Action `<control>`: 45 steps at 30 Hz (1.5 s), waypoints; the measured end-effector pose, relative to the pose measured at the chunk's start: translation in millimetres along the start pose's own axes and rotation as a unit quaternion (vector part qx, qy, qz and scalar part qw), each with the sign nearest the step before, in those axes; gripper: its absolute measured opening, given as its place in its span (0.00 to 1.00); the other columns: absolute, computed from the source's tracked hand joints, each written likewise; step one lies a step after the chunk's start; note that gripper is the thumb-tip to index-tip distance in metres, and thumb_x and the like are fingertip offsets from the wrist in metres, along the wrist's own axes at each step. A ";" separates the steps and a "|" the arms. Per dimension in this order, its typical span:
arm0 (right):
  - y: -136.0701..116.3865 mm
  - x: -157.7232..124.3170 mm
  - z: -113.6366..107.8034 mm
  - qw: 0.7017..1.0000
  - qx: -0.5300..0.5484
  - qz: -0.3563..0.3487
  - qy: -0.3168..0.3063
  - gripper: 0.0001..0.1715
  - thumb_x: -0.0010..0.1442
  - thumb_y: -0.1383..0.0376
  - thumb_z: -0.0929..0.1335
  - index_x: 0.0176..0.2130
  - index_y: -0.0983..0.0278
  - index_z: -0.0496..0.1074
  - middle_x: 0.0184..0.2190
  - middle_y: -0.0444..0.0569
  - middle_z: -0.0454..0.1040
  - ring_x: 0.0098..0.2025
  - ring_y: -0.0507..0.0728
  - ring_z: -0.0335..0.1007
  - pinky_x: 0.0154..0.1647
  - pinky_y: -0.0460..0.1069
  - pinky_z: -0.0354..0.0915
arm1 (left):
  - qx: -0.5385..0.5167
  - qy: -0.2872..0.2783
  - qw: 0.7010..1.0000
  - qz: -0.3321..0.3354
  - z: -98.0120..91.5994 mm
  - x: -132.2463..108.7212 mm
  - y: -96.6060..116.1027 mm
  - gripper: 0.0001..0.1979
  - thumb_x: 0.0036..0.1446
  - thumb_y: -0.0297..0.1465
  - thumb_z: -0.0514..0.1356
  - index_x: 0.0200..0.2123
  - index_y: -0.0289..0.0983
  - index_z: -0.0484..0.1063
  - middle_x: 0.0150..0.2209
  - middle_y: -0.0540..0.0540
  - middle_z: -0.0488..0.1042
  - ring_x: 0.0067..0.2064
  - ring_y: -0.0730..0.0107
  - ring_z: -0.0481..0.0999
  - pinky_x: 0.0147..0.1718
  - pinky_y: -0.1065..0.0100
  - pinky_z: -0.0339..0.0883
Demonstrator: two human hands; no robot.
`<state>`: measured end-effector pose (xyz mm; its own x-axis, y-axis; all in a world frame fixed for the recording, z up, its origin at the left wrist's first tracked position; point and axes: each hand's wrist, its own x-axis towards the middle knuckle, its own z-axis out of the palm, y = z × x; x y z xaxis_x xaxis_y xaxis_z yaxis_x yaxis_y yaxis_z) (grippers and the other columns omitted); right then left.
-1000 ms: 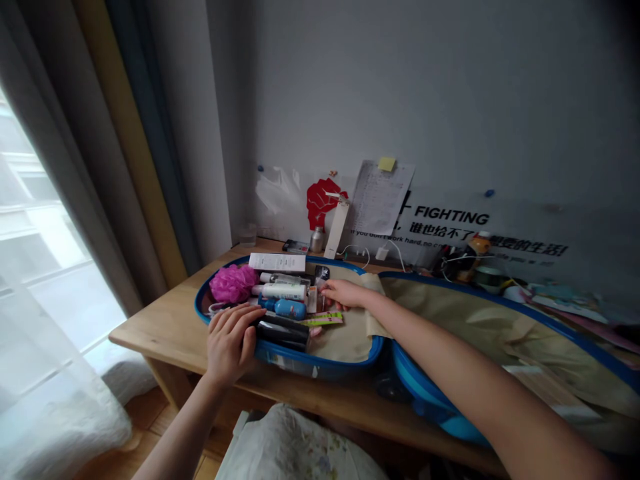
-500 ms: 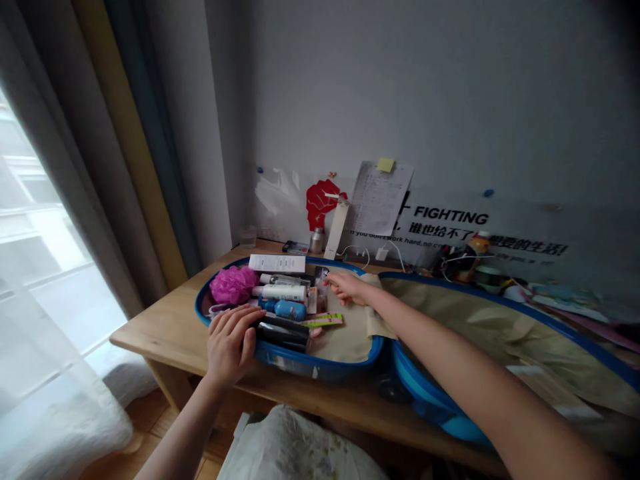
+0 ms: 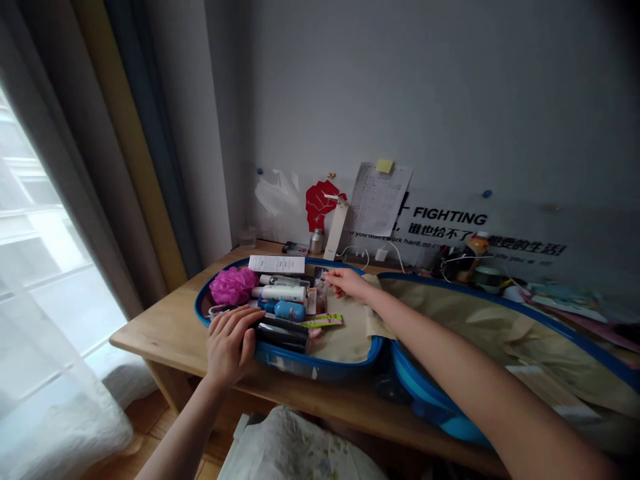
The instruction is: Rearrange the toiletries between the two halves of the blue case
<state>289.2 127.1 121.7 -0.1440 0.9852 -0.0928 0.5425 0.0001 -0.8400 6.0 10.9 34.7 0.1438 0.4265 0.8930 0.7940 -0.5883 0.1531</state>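
Observation:
An open blue suitcase with beige lining lies on the wooden desk. Its left half holds a pink bath puff, a white tube, a blue bottle, black tubes and a flat white box. My left hand rests flat on the near rim, fingers stretched onto the black tubes. My right hand hovers over the far items with its fingertips pinched together beside a small clear container. What they pinch is too small to name.
The suitcase's other half spreads over the right of the desk. Along the wall stand a small metal bottle, chargers with cables, papers, a red fist cutout and clutter at far right. Curtains and a window are on the left.
My right hand has lifted off the toiletries and moved slightly back toward the wall, its fingers drawing into a pinch. My left hand has not moved.

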 end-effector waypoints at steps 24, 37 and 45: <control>2.8 -1.7 5.8 0.966 -0.243 0.056 -0.064 0.16 0.67 0.56 0.67 0.46 0.66 0.71 0.35 0.45 0.74 0.30 0.47 0.69 0.30 0.45 0.70 | -0.002 0.001 1.000 0.001 -0.4 0.2 0.3 0.16 0.67 0.31 0.49 0.47 0.42 0.76 0.45 0.46 0.81 0.50 0.60 0.78 0.52 0.58 0.61; -3.4 -6.8 7.2 0.962 -0.250 0.080 -0.078 0.19 0.67 0.55 0.66 0.50 0.65 0.71 0.46 0.50 0.75 0.43 0.53 0.73 0.44 0.53 0.73 | -0.001 0.001 1.000 0.009 -0.8 0.5 -0.2 0.16 0.67 0.30 0.49 0.48 0.41 0.75 0.46 0.46 0.81 0.50 0.61 0.78 0.51 0.59 0.61; -1.2 -3.0 3.5 0.957 -0.271 0.077 -0.066 0.18 0.67 0.55 0.66 0.48 0.66 0.71 0.42 0.48 0.75 0.38 0.51 0.73 0.38 0.50 0.73 | -0.002 0.008 1.000 0.015 -1.5 3.0 1.1 0.16 0.67 0.29 0.49 0.47 0.40 0.75 0.45 0.45 0.81 0.50 0.61 0.78 0.51 0.60 0.61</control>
<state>286.1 123.5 121.1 -0.1124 0.9503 -0.2902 0.9103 -0.0187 -0.4136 6.4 10.5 38.1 0.1582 0.3985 0.9034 0.7876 -0.6028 0.1280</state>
